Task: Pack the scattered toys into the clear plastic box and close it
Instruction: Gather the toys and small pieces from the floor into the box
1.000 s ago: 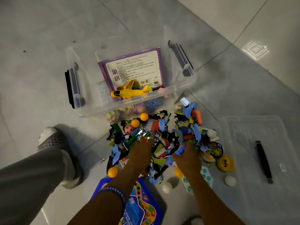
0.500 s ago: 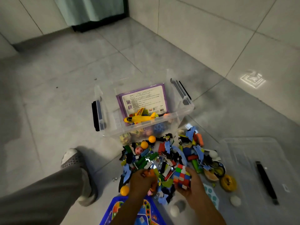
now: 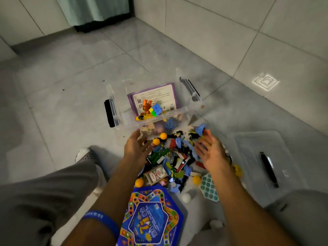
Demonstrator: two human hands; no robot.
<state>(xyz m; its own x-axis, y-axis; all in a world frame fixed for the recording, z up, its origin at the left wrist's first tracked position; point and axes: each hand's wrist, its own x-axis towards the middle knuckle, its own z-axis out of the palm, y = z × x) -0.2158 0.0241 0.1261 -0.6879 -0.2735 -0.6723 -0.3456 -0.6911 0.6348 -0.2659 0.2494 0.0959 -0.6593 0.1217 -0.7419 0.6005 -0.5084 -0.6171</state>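
Observation:
The clear plastic box (image 3: pixel 184 113) stands open on the floor with black latches at both ends. Inside lie a purple booklet (image 3: pixel 159 94), a yellow toy plane (image 3: pixel 142 118), an orange figure (image 3: pixel 147 106) and a colourful puzzle cube (image 3: pixel 156 109); the last two look blurred, as if mid-air. A heap of scattered toys (image 3: pixel 174 158) lies just in front of the box. Above the heap's left side hovers my left hand (image 3: pixel 136 148), fingers spread and holding nothing. My right hand (image 3: pixel 211 153) is over the heap's right side, also spread and holding nothing.
The clear lid (image 3: pixel 257 162) with a black handle lies on the floor at right. A blue hexagonal game board (image 3: pixel 150 219) lies near my body. Orange balls (image 3: pixel 156 141) and white balls (image 3: pixel 186 198) dot the heap. My left leg and shoe (image 3: pixel 85 155) are at left.
Both hands rose from the heap, the right holding the puzzle cube and the left a small toy, then opened toward the box. The cube and orange figure now sit in the box.

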